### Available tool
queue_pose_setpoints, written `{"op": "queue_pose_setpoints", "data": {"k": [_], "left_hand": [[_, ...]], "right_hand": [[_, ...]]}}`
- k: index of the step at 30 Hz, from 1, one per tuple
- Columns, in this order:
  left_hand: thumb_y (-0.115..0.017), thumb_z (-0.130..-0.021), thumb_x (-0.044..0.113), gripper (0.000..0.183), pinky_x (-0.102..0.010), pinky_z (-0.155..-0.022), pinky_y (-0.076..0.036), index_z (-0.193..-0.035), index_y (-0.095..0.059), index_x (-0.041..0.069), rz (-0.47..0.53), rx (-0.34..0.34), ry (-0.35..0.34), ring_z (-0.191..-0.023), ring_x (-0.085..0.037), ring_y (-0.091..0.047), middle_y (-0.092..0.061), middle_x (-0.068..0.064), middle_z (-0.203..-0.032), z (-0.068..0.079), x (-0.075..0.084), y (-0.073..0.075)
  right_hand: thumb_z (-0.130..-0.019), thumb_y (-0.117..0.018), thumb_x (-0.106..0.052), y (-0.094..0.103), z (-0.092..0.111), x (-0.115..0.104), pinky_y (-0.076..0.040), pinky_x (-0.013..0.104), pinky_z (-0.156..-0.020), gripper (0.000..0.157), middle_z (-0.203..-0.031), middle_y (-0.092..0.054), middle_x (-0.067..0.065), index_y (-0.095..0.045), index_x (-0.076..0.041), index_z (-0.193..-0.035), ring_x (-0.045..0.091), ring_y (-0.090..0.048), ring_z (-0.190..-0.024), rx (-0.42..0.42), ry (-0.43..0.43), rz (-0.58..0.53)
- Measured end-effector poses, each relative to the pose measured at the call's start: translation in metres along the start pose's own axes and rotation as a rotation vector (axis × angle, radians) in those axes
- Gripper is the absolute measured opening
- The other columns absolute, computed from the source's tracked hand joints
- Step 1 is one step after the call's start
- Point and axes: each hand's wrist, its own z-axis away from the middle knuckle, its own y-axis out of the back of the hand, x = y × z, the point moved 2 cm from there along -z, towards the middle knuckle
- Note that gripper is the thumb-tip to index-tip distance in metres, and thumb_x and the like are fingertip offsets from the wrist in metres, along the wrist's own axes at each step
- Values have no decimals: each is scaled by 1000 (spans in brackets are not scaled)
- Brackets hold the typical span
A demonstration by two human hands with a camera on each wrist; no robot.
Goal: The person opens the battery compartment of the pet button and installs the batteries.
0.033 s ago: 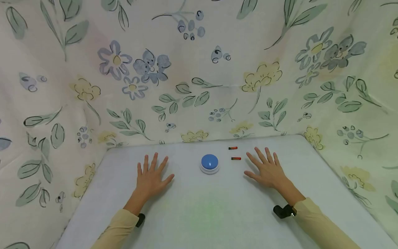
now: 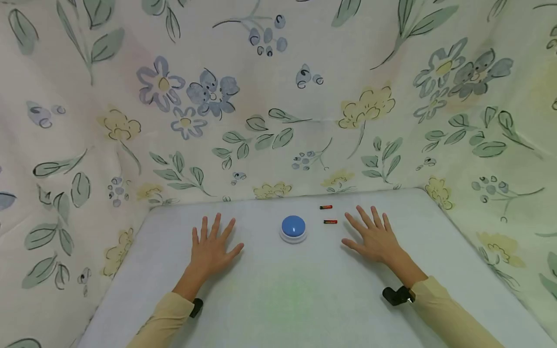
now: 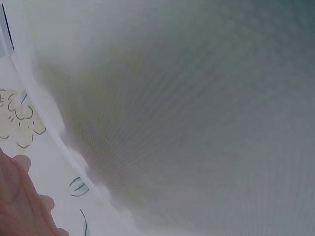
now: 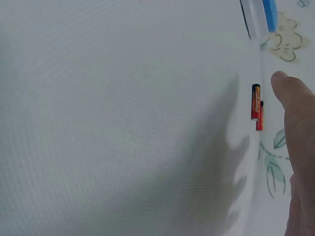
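My left hand [image 2: 211, 251] is spread over the left half of the white table [image 2: 287, 299], its fingers straight and apart, holding nothing. On the right half, my right hand [image 2: 375, 240] has its fingers spread too, with nothing in it. Between them stands a blue push button [image 2: 293, 226] on a round white base. Two small red-and-black batteries [image 2: 330, 222] lie to the button's right, one behind the other, nearest to my right hand. In the right wrist view, one battery [image 4: 256, 102] partly covers the other, beyond the shadow of the hand. Only part of my left hand [image 3: 24, 201] shows in the left wrist view.
A floral cloth [image 2: 261, 145] hangs behind the table and along both sides. The table's back edge runs just beyond the batteries. Dark wrist cameras [image 2: 398, 296] sit by the cuffs of the pale yellow sleeves [image 2: 450, 314].
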Motion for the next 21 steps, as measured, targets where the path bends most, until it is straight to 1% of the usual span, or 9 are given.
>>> {"op": "queue_pose_setpoints", "data": {"k": [2,6,8,10,12,13,17,19,21], "left_hand": [[-46,-94,74,84,-73,-112,3,-161,-32,25,-5,0,-1,-149,-50,0,-12,-18,-167,0,-1,2],[-47,-95,71,82,-73,-111,0,-160,-34,23,11,-7,-2,-148,-51,-2,-15,-20,-166,3,-2,9],[-53,-96,64,78,-75,-111,-5,-159,-37,20,47,-1,-11,-147,-53,-6,-20,-22,-164,6,-3,14],[-58,-97,54,74,-74,-110,-12,-157,-40,15,87,1,-37,-145,-54,-15,-26,-25,-161,8,-4,19],[-63,-98,44,69,-71,-110,-22,-154,-44,8,175,-8,-70,-142,-53,-26,-36,-26,-156,10,-7,23],[-64,-98,39,65,-69,-109,-27,-151,-46,6,234,-17,-83,-140,-51,-32,-41,-26,-153,10,-8,25],[-67,-100,22,51,-58,-102,-44,-143,-51,0,534,-80,-110,-125,-42,-54,-57,-22,-138,10,-14,28],[-68,-100,18,46,-54,-98,-49,-140,-53,-1,664,-110,-114,-118,-39,-60,-61,-21,-132,9,-14,29],[-68,-100,17,43,-50,-95,-53,-137,-55,-1,759,-128,-128,-113,-37,-64,-64,-20,-128,8,-14,30]], "right_hand": [[-96,-49,-70,1,0,0,3,68,-114,84,-166,-14,19,-33,-19,-161,51,1,-148,4,3,-23],[-97,-51,-68,2,1,0,2,69,-114,83,-166,-14,19,-32,-19,-161,51,1,-148,0,12,-72],[-97,-53,-66,5,2,1,0,70,-113,82,-166,-14,20,-31,-19,-161,52,0,-148,1,27,-108],[-98,-56,-62,7,1,2,-6,72,-112,81,-164,-18,22,-32,-17,-161,54,-6,-147,15,57,-159],[-98,-60,-56,10,1,2,-15,71,-112,78,-161,-26,24,-36,-13,-159,53,-17,-145,39,90,-260],[-99,-62,-52,11,1,2,-22,70,-110,76,-159,-31,24,-38,-11,-157,52,-26,-142,47,103,-321],[-99,-68,-37,14,2,2,-45,58,-101,62,-143,-53,21,-49,-3,-147,38,-56,-124,43,138,-595],[-99,-70,-31,13,3,3,-52,48,-96,54,-134,-60,19,-54,-1,-142,31,-64,-113,34,142,-688],[-99,-71,-24,11,3,5,-55,38,-92,48,-128,-64,19,-58,3,-137,25,-67,-107,38,164,-740]]}}
